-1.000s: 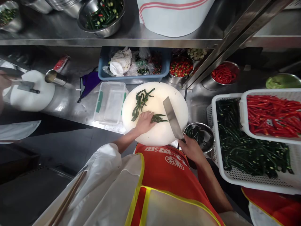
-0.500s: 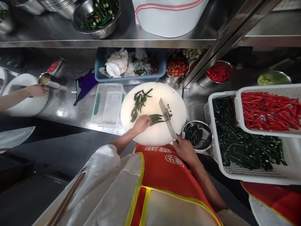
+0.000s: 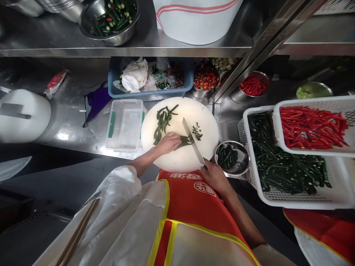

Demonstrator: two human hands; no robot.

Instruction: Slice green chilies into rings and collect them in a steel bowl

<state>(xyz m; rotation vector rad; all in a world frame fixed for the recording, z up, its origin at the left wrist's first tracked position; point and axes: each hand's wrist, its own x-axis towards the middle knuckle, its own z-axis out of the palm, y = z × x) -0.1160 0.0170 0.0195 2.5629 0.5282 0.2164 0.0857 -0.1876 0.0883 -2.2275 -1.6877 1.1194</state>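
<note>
1. Curling over the left end of a bunch of green peppers (image 3: 183, 142), the left hand (image 3: 169, 143) is holding it down, fingers bent and close together; its thumb is not showing clearly.
2. Closed around the handle of the knife (image 3: 195, 147), the right hand (image 3: 217, 175) is gripping it firmly. The blade is slanting toward eleven o'clock and crossing the bunch's right end; whether it is touching the board cannot be told.
3. With the round white board (image 3: 209, 122) as clock face, twelve farthest from the person, the bunch is lying just below centre, between the left fingertips and the blade.
4. The peppers are looking thin, light and fairly firm, their skins probably slippery, so single ones may roll. The best hold is likely across the top of the lined-up bunch, fingertips tucked back from the edge. The knife is seeming stiff and heavier, one to take by its handle.
5. Short cut pieces (image 3: 197, 132) are lying toward three o'clock, loose whole peppers (image 3: 163, 122) toward ten.
6. Beyond the board, a steel bowl (image 3: 242, 157) is sitting at four, a clear plastic box (image 3: 124, 125) at nine, a blue tub (image 3: 151, 92) at eleven.
7. Farther out between three and four, a large white basket (image 3: 341, 181) is holding more green peppers, with a smaller basket (image 3: 277, 125) of red chillies (image 3: 313, 127) overlapping it.
</note>
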